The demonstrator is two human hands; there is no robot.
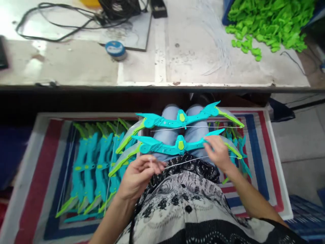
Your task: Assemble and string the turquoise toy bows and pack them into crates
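Two teal toy bows with lime-green tips lie across my lap, one behind the other. The farther bow has a white string along its near side. On the nearer bow, a white string runs from the right tip toward my left hand. My left hand is closed with fingertips pinched on that string, below the bow's left half. My right hand is at the nearer bow's right half, its fingers curled by the teal limb; what they hold, if anything, is unclear.
More teal bows lie in rows on the striped cloth at left, with others at right. Across the front runs a worktable bearing a blue-lidded jar, black cables, white strings and a green parts pile.
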